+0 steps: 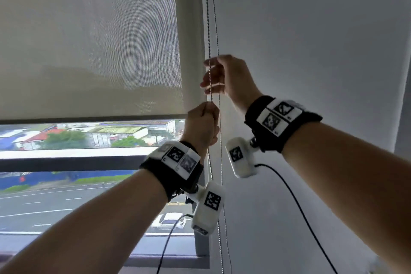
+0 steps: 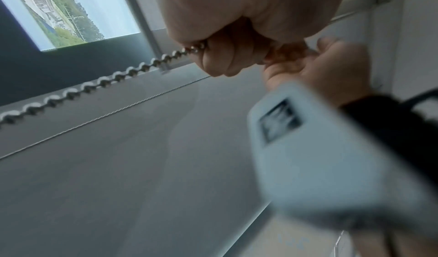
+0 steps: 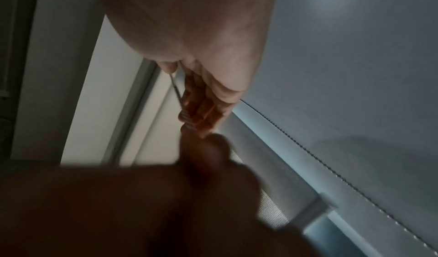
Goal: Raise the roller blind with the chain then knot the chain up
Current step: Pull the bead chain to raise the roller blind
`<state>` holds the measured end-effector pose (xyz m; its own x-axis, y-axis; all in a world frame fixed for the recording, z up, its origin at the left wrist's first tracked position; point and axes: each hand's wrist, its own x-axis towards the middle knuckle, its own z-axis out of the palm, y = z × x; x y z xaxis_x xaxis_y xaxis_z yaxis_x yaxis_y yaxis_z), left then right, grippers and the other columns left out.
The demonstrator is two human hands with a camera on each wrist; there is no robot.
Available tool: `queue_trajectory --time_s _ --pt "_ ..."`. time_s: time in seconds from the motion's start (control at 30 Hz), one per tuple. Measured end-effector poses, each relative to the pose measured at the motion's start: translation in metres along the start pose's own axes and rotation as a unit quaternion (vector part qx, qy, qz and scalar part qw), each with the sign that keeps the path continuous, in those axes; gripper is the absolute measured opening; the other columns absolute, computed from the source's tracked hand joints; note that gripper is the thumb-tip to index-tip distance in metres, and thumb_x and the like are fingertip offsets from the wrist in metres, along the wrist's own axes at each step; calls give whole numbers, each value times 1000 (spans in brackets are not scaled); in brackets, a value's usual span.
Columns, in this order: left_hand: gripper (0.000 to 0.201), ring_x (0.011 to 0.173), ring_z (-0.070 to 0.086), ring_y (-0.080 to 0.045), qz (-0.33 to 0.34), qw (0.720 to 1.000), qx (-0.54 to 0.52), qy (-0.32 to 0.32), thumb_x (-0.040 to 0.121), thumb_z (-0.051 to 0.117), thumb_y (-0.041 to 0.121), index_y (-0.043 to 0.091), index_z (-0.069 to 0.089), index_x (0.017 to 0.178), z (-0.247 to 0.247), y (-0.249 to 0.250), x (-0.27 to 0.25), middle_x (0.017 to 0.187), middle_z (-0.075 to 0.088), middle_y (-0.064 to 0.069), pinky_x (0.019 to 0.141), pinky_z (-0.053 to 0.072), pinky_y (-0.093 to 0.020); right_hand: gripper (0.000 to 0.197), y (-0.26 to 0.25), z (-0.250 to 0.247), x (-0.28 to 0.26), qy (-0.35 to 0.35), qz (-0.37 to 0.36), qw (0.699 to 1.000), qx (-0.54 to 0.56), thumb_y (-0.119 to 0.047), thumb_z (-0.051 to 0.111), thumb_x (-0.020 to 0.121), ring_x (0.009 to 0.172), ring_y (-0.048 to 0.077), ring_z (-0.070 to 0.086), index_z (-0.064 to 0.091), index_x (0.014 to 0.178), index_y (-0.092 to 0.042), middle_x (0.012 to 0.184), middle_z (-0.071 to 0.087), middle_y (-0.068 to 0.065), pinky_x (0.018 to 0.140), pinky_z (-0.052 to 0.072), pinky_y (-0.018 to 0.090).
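Note:
A beige mesh roller blind [image 1: 89, 40] covers the upper window, its dark bottom bar [image 1: 89, 119] about halfway down the glass. A metal bead chain [image 1: 208, 18] hangs in two strands beside the blind's right edge. My left hand [image 1: 203, 124] grips the front strand in a fist, and the chain [image 2: 94, 84] runs out below it. My right hand [image 1: 224, 78] is just above the left, its fingers curled round the same strand [image 3: 176, 90]. The rear strand [image 1: 220, 118] hangs free behind both hands.
A grey-white wall or second blind [image 1: 311, 51] fills the right side. Below the bar the window [image 1: 66, 184] shows a street and buildings, with a dark rail [image 1: 66, 162] across it. Black cables [image 1: 295, 202] hang from the wrist cameras.

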<state>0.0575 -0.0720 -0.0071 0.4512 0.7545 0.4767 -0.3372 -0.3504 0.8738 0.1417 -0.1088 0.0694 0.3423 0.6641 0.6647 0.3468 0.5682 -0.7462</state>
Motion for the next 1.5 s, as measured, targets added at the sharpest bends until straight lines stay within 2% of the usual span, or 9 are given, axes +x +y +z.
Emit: queue_trajectory --time_s 0.13,0.23,0.37,0.43,0.53,0.63,0.83,1.03,1.5 --pt "19 43 30 -15 -35 999 -18 -19 72 47 5 15 41 58 5 -22 -24 52 32 -3 48 20 -22 39 -17 16 8 13 16 999 46 -28 29 106 49 17 44 58 105 -2 64 50 7 45 41 27" --pt "15 52 30 -16 -57 996 -44 -47 50 56 12 15 44 57 1 -36 -33 56 34 -7 53 20 -29 41 -5 22 1 54 27 997 44 -31 31 104 39 14 25 46 68 -18 54 33 0 40 22 19" --pt "38 46 40 -13 -43 995 23 -82 82 54 -2 19 57 50 -10 -56 -29 50 48 1 52 30 -27 43 11 23 -15 71 39 996 40 -31 31 102 36 11 16 29 60 -23 51 22 -3 42 18 15" --pt "33 47 54 -11 -65 991 -26 -113 92 41 -1 9 63 68 -13 -50 -23 52 60 1 54 42 -24 41 18 24 -22 73 31 996 31 -30 30 103 35 10 17 29 62 -22 54 21 -1 41 18 15" --pt "15 50 61 -10 -79 977 -162 -113 85 43 -1 -1 55 76 -15 -28 -12 57 64 -5 58 50 -20 42 38 26 -32 85 1 996 12 -30 33 102 36 9 20 31 61 -22 51 25 -4 41 21 21" --pt "17 60 58 -13 -23 989 -123 -78 83 44 -1 2 59 75 -17 -11 -1 72 57 -12 62 50 -23 38 64 24 -38 108 -18 993 -41 -35 36 92 47 14 27 37 57 -19 49 31 -7 53 27 35" --pt "29 84 64 -28 4 985 -149 -85 93 45 20 -3 61 101 -8 25 17 90 68 -17 75 52 -32 41 96 24 -81 64 11 998 -16 -25 34 100 45 12 25 37 60 -17 52 30 -2 49 19 32" --pt "35 37 34 -10 -18 990 -124 -58 99 33 32 11 55 80 8 30 25 46 42 4 38 26 -20 35 131 27 -119 42 -5 999 -8 -22 35 91 57 15 24 32 56 -28 58 28 -4 56 22 39" --pt "34 33 23 -8 12 998 -61 -13 89 32 4 18 44 60 0 14 15 45 31 5 34 18 -16 37 45 -6 -32 40 -56 995 -67 -20 28 101 69 15 61 62 88 -13 73 64 3 69 56 37"
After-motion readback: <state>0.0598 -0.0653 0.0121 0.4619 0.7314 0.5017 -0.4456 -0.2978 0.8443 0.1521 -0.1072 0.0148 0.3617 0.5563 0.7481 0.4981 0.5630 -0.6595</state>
